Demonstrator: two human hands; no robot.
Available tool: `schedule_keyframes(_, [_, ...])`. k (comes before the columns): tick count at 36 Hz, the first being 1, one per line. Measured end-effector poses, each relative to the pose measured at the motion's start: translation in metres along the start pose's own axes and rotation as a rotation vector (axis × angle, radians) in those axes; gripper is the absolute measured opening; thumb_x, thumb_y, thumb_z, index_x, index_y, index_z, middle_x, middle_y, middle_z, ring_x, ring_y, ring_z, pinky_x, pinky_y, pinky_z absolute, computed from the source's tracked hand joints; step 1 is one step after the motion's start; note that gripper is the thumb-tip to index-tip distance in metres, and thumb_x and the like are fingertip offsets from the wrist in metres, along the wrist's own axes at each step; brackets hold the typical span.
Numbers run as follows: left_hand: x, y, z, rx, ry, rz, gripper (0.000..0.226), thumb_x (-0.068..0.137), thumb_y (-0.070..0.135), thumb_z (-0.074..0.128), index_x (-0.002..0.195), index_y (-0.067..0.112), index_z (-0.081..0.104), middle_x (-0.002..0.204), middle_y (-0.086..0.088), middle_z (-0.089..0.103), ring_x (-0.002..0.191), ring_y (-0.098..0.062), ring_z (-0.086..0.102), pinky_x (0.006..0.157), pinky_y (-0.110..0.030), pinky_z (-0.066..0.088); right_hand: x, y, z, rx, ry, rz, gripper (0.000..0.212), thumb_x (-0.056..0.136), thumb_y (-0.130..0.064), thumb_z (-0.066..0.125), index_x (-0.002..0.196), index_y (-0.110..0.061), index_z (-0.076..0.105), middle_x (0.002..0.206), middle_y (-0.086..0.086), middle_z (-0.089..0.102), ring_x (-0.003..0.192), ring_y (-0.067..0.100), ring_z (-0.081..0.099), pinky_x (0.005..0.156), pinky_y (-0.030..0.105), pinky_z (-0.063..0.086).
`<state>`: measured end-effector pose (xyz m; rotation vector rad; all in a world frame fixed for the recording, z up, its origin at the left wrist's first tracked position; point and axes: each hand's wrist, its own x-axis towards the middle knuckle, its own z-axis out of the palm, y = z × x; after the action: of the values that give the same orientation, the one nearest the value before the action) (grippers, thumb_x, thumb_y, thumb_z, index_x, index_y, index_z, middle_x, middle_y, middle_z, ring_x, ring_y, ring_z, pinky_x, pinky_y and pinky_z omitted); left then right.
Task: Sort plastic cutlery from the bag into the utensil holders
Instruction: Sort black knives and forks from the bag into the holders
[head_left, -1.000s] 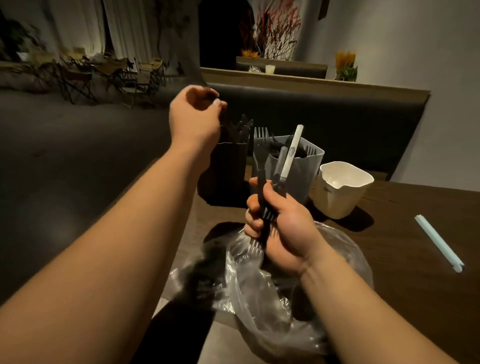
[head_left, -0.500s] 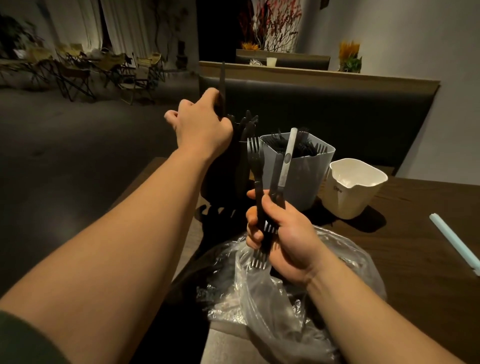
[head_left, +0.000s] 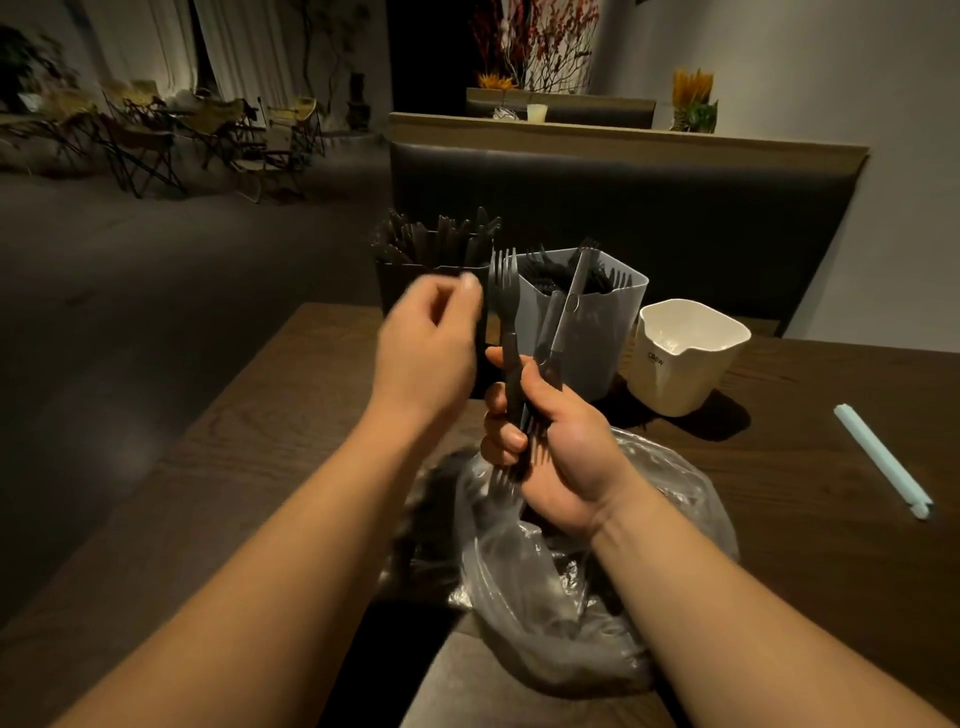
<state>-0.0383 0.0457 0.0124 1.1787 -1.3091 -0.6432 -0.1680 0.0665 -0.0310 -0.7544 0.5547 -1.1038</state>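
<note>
**Head view: right hand grasps cutlery over the bag, left hand released beside it**

Head view shows a dark wooden worktop (head_left: 249, 447) in a dim room. At its far left edge stands the black holder (head_left: 426, 283), packed with black cutlery that pokes up above its rim. In front of it, the left hand (head_left: 423, 353) is blurred. Its fingers (head_left: 470, 283) are half curled and released, with nothing visible in them, and the fingertips lie just beside the head of a black fork (head_left: 503, 296).

That fork stands upright, tines up, in the bundle (head_left: 535, 415) that the right hand (head_left: 566, 452) grasps in its fist. Other forks in the bundle point tines down, and a pale-handled piece (head_left: 571, 306) leans up and to the right.

Behind the bundle stands the grey holder (head_left: 597, 332), with black forks in it. The white holder (head_left: 685, 364) stands just to its right.

The clear bag (head_left: 545, 597) lies crumpled on the near worktop under the right hand, with dark cutlery showing through it. Well apart at the far right, a pale stick (head_left: 880, 457) lies flat on the wood.
</note>
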Motion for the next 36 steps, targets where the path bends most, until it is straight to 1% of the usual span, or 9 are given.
schedule_keyframes(4, [-0.039,-0.013,0.013,-0.053,-0.102,-0.088,0.014,0.097,0.033,0.064,0.091,0.021,0.068,0.076,0.008,0.068,0.074,-0.009,0.066,0.068,-0.034,0.053,-0.001,0.004,0.004,-0.078,0.031,0.032,0.046,0.095,-0.038,0.05,0.129,-0.011,0.065,0.129,0.023,0.062,0.117,0.034,0.056,0.106,0.049,0.041])
schedule_keyframes(7, [-0.045,-0.016,0.008,0.006,0.007,-0.005,0.009,0.095,0.023,0.066,0.086,0.022,0.066,0.073,0.008,0.065,0.071,-0.006,0.064,0.066,-0.029,0.052,-0.006,0.004,0.006,-0.107,0.001,0.096,0.045,0.1,-0.037,0.044,0.131,-0.01,0.062,0.138,0.022,0.058,0.135,0.039,0.048,0.116,0.059,0.026])
schedule_keyframes(14, [-0.053,-0.013,-0.005,-0.316,0.086,-0.135,0.019,0.104,0.014,0.05,0.098,0.018,0.067,0.089,0.0,0.068,0.084,-0.011,0.068,0.077,-0.028,0.057,-0.007,-0.002,0.009,-0.329,0.142,-0.096,0.041,0.107,-0.03,0.039,0.105,-0.009,0.074,0.1,0.014,0.073,0.096,0.028,0.068,0.089,0.045,0.054])
schedule_keyframes(18, [-0.057,-0.015,-0.001,-0.346,-0.001,-0.193,0.019,0.106,0.012,0.042,0.102,0.014,0.06,0.075,0.0,0.055,0.065,-0.01,0.055,0.062,-0.028,0.052,-0.005,-0.014,0.006,-0.113,0.161,-0.166,0.044,0.107,-0.04,0.035,0.109,-0.018,0.074,0.075,-0.001,0.048,0.07,0.012,0.043,0.069,0.026,0.037])
schedule_keyframes(24, [-0.063,-0.02,0.009,-0.372,-0.092,-0.194,0.014,0.097,0.025,0.062,0.088,0.016,0.057,0.067,0.008,0.053,0.058,-0.005,0.047,0.049,-0.018,0.038,-0.007,-0.019,0.012,0.178,0.121,-0.162,0.042,0.105,-0.048,0.036,0.123,-0.03,0.068,0.091,0.006,0.054,0.09,0.022,0.049,0.101,0.047,0.048])
schedule_keyframes(26, [-0.066,-0.026,0.013,-0.259,-0.072,-0.145,0.017,0.09,0.026,0.073,0.09,0.015,0.06,0.076,0.002,0.062,0.066,-0.008,0.056,0.056,-0.023,0.044,-0.01,-0.021,0.015,0.206,0.083,-0.154,0.042,0.104,-0.05,0.034,0.13,-0.034,0.064,0.1,0.007,0.052,0.096,0.025,0.049,0.091,0.051,0.055])
schedule_keyframes(28, [-0.07,-0.027,0.015,-0.256,-0.071,-0.157,0.019,0.088,0.02,0.076,0.095,0.01,0.062,0.081,-0.004,0.065,0.068,-0.011,0.058,0.058,-0.026,0.046,-0.011,-0.022,0.017,0.166,0.066,-0.15,0.043,0.105,-0.05,0.032,0.133,-0.038,0.061,0.105,0.007,0.052,0.094,0.022,0.048,0.081,0.045,0.057])
schedule_keyframes(32, [-0.07,-0.025,0.016,-0.368,-0.044,-0.213,0.004,0.092,0.008,0.069,0.092,0.007,0.065,0.068,-0.001,0.064,0.055,-0.007,0.055,0.05,-0.022,0.044,-0.008,-0.022,0.017,-0.093,0.154,-0.133,0.041,0.103,-0.048,0.037,0.134,-0.035,0.06,0.112,0.009,0.052,0.107,0.03,0.053,0.106,0.048,0.046])
schedule_keyframes(36, [-0.063,-0.028,0.012,-0.484,0.102,-0.287,0.003,0.095,0.01,0.066,0.092,0.012,0.067,0.061,0.004,0.056,0.053,-0.008,0.049,0.048,-0.021,0.04,-0.004,-0.034,0.008,-0.485,0.363,-0.122,0.022,0.107,-0.035,0.042,0.115,-0.018,0.053,0.079,0.0,0.048,0.066,0.013,0.048,0.057,0.029,0.045])
